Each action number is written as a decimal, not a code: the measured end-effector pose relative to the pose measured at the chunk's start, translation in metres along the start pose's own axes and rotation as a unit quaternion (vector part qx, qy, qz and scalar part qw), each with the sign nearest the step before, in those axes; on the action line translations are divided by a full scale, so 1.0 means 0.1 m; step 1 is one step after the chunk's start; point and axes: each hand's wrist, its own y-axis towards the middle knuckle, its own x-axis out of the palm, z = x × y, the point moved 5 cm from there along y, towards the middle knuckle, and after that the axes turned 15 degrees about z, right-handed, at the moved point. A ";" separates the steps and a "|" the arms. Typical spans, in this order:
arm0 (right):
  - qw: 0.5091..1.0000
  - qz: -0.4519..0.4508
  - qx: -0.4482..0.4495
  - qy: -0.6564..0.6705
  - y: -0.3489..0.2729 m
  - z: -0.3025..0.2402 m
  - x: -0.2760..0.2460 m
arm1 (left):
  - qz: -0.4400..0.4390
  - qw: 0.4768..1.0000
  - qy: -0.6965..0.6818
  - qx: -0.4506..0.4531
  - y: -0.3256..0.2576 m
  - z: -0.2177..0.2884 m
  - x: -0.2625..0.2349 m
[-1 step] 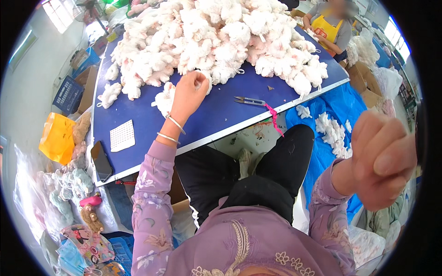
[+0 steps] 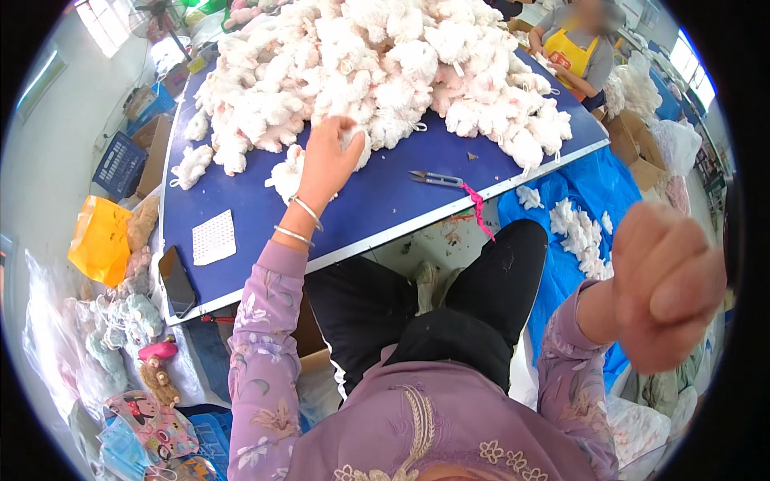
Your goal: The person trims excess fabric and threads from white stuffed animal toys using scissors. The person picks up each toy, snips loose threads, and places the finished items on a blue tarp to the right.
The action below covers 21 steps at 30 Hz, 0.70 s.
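A big heap of small white fluffy plush pieces (image 2: 345, 68), some with thin loops, covers the far part of the blue table (image 2: 377, 200). At the near edge of the heap is my left hand (image 2: 327, 160), its thumb and fingers apart beside a white plush piece (image 2: 284, 175). Whether it touches that piece I cannot tell. My right hand (image 2: 666, 289) is raised high at the right, close to the camera, its fingers curled into a fist; anything inside is hidden. Thread snips (image 2: 437, 179) with a pink cloth strip tied on lie right of my left hand.
A phone (image 2: 176, 280) and a white sheet of small marks (image 2: 213, 237) lie at the table's left corner. White pieces (image 2: 577, 232) rest on a blue sheet (image 2: 529, 180) at the right. A person in a yellow apron (image 2: 571, 52) works at the far right.
My left thumb and fingers have moved apart from a pinch, and the hand has shifted slightly away from me. My right fist stays raised, nearly unmoved.
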 end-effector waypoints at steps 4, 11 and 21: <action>0.998 -0.052 -0.025 0.027 0.05 -0.09 0.07 | 0.135 0.986 0.027 0.096 0.59 0.14 0.06; 0.999 0.010 -0.028 -0.030 0.03 -0.36 0.24 | -0.074 0.982 0.171 -0.012 1.14 -0.35 0.66; 0.997 0.011 -0.078 0.013 -0.02 -0.43 0.06 | 0.182 0.983 -0.014 -0.021 0.96 -0.49 0.04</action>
